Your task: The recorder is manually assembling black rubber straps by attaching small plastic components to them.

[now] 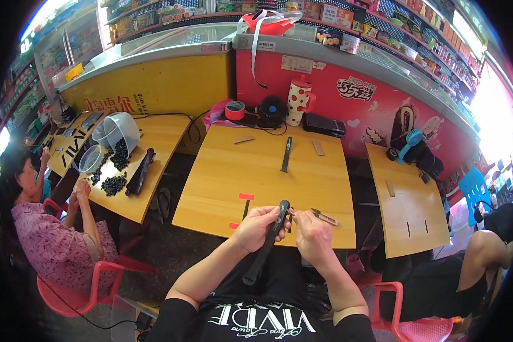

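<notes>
Head view: two hands (285, 228) grip one black strap (268, 242).

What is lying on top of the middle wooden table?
On the middle table lie a dark strap, two small flat strips, red tape bits and small snips. The left hand and right hand hide its near edge.

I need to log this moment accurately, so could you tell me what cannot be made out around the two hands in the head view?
- Small piece at the right hand: too small, covered by fingers.
- Upper end of the dark strap: partly wrapped by the left hand.
- Snips on the wooden table: too small to tell open or shut.
</notes>
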### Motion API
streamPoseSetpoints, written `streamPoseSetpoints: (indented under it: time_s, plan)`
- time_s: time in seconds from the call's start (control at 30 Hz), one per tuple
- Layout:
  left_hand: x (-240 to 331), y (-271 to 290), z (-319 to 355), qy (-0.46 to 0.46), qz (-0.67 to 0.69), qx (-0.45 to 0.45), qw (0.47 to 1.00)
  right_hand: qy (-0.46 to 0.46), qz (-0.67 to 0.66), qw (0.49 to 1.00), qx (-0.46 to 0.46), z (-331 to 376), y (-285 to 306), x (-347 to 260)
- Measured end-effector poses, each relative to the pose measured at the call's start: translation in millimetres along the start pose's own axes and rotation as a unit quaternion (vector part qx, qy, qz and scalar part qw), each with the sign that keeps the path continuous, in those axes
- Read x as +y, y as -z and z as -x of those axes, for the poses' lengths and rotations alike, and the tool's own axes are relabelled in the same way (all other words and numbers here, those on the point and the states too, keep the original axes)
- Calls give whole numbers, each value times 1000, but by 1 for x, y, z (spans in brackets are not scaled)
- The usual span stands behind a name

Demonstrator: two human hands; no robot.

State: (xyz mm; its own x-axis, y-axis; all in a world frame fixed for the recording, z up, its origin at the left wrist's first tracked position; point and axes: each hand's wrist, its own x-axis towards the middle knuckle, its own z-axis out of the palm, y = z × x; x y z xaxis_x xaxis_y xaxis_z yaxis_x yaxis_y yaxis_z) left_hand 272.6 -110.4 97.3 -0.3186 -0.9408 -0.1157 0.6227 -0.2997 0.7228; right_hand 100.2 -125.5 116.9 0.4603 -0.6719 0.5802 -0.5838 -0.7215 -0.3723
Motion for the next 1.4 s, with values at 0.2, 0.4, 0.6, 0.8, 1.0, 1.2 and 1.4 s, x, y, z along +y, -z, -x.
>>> streamPoseSetpoints:
  time_s: [0.2, 0.4, 0.6, 0.8, 1.0, 1.2, 1.4]
  plan:
    - [-5, 4, 3, -21, -61, 28, 998, 4, 40, 999, -32, 0, 0, 1]
    - [-5, 5, 6, -72, -187, 54, 978, 68, 50, 995, -59, -1, 1, 5]
    - [-15, 6, 8, -114, -268, 69, 954, 101, 197, 973, -60, -2, -3, 1]
    - [-21, 3, 8, -185, -397, 95, 894, -35, -201, 976, -73, 1, -16, 21]
    - [-20, 7, 8, -148, -357, 86, 918, -287, -465, 829, -117, -6, -9, 13]
    - [1, 8, 23, -236, -493, 40, 837, -381, -636, 662, -114, 8, -6, 4]
    - [12, -7, 40, -65, -415, 13, 907, -382, -727, 563, -90, 14, -2, -12]
